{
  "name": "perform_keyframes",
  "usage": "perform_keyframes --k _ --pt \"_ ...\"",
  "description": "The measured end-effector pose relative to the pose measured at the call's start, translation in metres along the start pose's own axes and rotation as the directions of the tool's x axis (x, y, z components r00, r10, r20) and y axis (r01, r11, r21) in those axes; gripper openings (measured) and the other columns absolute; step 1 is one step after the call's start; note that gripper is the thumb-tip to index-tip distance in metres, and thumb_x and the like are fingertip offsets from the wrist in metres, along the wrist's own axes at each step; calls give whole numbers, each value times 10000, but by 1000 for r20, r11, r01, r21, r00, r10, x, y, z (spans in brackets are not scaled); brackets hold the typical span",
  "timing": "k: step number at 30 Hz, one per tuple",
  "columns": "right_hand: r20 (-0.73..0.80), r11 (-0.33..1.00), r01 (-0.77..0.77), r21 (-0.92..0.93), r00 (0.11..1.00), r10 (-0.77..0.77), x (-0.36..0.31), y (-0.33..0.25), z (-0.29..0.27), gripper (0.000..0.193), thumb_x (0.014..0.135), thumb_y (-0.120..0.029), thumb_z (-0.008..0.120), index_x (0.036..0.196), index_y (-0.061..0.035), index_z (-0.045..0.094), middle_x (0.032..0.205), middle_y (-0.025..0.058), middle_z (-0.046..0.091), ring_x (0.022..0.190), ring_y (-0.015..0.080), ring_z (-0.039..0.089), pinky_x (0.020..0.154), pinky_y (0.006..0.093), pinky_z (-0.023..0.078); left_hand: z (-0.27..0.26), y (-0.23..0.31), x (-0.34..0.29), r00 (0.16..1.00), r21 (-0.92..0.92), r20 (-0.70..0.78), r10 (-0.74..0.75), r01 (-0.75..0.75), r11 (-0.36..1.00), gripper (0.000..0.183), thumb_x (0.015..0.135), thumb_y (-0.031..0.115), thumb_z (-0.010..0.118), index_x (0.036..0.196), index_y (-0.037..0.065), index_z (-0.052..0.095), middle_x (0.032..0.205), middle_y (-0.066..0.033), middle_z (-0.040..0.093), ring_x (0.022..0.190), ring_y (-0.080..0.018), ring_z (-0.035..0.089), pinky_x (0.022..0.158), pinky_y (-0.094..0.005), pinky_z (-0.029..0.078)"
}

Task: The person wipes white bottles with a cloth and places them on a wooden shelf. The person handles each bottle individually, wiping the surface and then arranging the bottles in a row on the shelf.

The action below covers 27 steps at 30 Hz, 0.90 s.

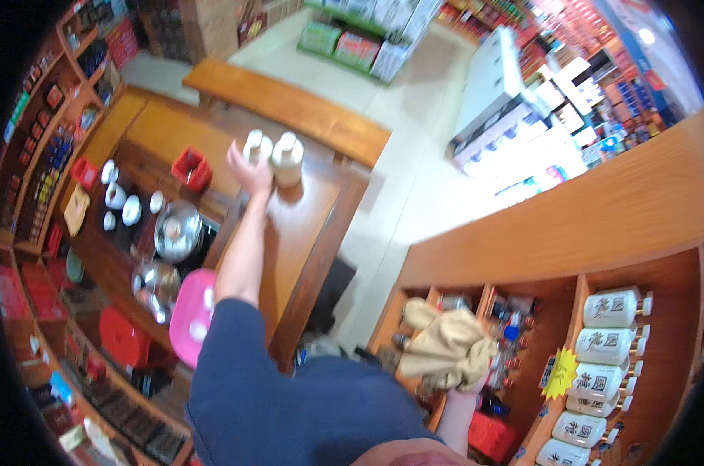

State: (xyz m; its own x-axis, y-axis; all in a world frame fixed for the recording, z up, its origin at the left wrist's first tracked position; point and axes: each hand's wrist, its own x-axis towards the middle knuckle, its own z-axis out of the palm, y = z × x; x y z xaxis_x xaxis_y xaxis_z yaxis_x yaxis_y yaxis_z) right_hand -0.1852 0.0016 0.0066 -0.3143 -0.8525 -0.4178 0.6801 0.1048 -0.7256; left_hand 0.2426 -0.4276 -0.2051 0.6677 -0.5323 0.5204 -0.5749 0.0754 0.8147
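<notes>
My left arm stretches far over the wooden table, and my left hand (pixel 251 171) is closed against the side of a white bottle (pixel 257 144), covering its lower part. A second white bottle (pixel 287 152) stands upright beside it, to the right. Low on the right, my right hand (pixel 470 386) grips a crumpled beige cloth (pixel 443 342), which hangs in front of the shelf compartments. The cloth hides most of the fingers of that hand.
The table (pixel 301 260) carries a pink basin (pixel 182 326), a steel pot (pixel 178 231), a glass-lidded pot (pixel 157 287), white cups and a red container (pixel 191 168). A bench (pixel 290 105) stands beyond. Several white bottles (pixel 603 344) line the wooden shelf (pixel 554 225) at right.
</notes>
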Motion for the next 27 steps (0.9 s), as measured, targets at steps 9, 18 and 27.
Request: perform_keyframes --k 9,18,27 --pt "25 979 -116 167 993 113 29 30 23 569 1014 -336 595 1446 8 456 1355 173 598 1237 301 599 1062 439 482 -21 -15 53 868 161 468 166 -268 950 432 817 213 747 1209 86 618 1031 -183 693 997 -396 621 868 -496 493" --pt "253 987 -128 93 962 101 40 55 31 634 1057 -434 466 1528 -33 328 1483 165 492 1350 319 507 1136 488 425 -134 91 33 685 -113 563 462 -490 864 283 739 289 785 906 76 701 727 -143 648 703 -337 643 646 -446 513" --pt "737 668 573 -474 674 -55 53 96 46 689 918 -270 763 1479 -48 431 1395 109 554 1271 191 522 1102 356 421 -199 292 -108 384 -547 825 415 356 758 244 823 158 792 1006 1 753 832 -28 722 776 -82 663 684 -260 550"
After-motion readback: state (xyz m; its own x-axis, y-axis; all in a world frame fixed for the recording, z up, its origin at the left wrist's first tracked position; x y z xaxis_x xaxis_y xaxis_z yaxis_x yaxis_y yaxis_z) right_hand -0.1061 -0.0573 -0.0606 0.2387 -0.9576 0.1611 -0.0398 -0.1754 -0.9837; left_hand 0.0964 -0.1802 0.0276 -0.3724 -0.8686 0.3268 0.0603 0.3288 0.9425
